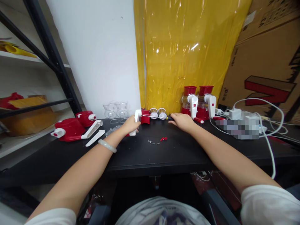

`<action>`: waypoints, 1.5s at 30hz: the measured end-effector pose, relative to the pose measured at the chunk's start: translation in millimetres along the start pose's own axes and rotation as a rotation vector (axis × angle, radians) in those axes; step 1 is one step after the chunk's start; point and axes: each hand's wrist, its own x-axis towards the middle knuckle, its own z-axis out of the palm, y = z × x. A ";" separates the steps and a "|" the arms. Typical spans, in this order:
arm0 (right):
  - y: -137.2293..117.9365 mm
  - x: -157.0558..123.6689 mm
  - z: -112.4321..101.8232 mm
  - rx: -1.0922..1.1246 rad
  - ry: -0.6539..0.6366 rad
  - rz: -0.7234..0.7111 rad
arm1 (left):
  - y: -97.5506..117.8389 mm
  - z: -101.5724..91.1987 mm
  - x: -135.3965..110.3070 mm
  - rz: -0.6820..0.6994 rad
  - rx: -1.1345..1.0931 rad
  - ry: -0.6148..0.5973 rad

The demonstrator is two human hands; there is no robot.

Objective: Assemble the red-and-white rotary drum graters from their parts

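Observation:
My left hand (131, 124) is closed around a white crank handle (138, 116), held upright above the desk. A screwdriver (152, 116) lies level, its thin metal shaft reaching the upper part of the handle. At the shaft's other end is a yellow collar; the dark grip beyond it blends with the desk. My right hand (182, 121) closes on that grip end, thumb below and fingers above. Behind the shaft are a red part (145, 117) and two metal drums with white rims (153, 113). Small screws (153, 143) and a little red piece (163, 138) lie in front.
Two red-and-white hand-crank graters (189, 103) stand at the back right, beside white cables and adapters (235, 113). Red housings (69, 128) and a white handle piece (95, 138) lie at left. Clear plastic parts (115, 110) stand near the wall. A cardboard box (262, 62) leans at right.

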 end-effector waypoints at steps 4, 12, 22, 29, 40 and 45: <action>4.2 -0.1 5.1 0.008 -0.031 0.024 | -2.1 -0.1 -0.5 0.030 0.098 -0.016; 12.2 -1.1 14.6 0.163 -0.070 0.037 | -5.9 -2.6 -1.4 0.154 0.288 0.001; 24.8 2.7 28.7 0.535 0.011 0.054 | -4.0 -6.5 -2.5 0.192 0.192 -0.034; 29.1 3.4 16.1 0.433 0.252 0.089 | -4.8 -5.5 -0.1 0.159 -0.015 -0.061; 21.0 -5.4 -0.5 0.225 0.429 -0.015 | -6.2 -4.9 1.5 0.162 -0.069 -0.026; 19.1 -6.7 -4.8 0.102 0.563 -0.086 | -4.4 -3.1 1.2 0.135 -0.114 -0.032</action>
